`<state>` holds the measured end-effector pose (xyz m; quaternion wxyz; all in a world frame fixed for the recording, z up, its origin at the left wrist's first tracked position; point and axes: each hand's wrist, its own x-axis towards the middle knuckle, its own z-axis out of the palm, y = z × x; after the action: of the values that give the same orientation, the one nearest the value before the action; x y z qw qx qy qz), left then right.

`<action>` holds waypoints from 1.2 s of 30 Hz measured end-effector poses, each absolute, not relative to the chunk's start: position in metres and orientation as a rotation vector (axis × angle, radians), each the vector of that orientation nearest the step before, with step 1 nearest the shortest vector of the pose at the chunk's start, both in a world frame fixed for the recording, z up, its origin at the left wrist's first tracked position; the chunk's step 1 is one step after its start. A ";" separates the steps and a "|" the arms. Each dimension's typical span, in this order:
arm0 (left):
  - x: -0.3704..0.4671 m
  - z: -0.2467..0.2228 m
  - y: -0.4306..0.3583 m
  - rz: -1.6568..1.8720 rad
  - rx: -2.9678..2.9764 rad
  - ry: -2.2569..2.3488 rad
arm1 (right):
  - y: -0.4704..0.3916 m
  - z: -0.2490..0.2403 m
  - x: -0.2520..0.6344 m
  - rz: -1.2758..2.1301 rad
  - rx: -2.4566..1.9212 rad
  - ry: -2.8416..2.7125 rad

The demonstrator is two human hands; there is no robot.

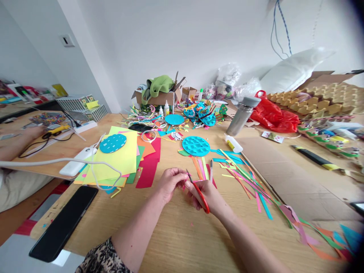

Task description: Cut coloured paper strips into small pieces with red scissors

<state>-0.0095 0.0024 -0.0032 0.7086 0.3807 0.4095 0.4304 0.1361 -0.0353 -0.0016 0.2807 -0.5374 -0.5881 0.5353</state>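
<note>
Near the middle of the wooden table, my right hand [206, 195] holds red-handled scissors [202, 197], their dark blades pointing up and left. My left hand [173, 182] pinches a small piece of pink paper beside the blades; the piece is mostly hidden by the fingers. Just beyond the hands stand orange, pink and green paper strips [204, 167] and a pen [211, 170]. Farther back lies a blue round piece with a raised pattern [196, 146], a green paper turtle head at its left edge.
Coloured sheets [125, 151], a power bank [76, 163] and a phone [64, 223] lie left. Paper strips [256, 182], cardboard [284, 178], a cutter [315, 157] and a steel bottle [241, 117] are right. Another person's arm [22, 142] rests far left.
</note>
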 end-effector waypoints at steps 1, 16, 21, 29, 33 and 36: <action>-0.009 -0.003 0.003 0.960 0.839 0.912 | -0.035 -0.002 0.136 1.439 -1.444 -1.570; -0.009 -0.007 0.002 0.960 0.853 0.913 | -0.035 -0.001 0.136 1.424 -1.419 -1.588; -0.010 -0.006 0.002 0.946 0.878 0.906 | -0.035 -0.001 0.136 1.413 -1.422 -1.601; -0.011 -0.004 0.002 0.957 0.866 0.928 | -0.036 0.002 0.136 1.453 -1.440 -1.549; -0.011 -0.005 0.003 0.956 0.854 0.920 | -0.036 0.003 0.136 1.458 -1.454 -1.548; -0.011 -0.004 0.003 0.957 0.855 0.919 | -0.035 0.003 0.135 1.456 -1.460 -1.547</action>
<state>-0.0107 0.0027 -0.0043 0.7045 0.3845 0.4132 0.4303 0.1351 -0.0354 0.0028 0.2780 -0.5440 -0.5766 0.5425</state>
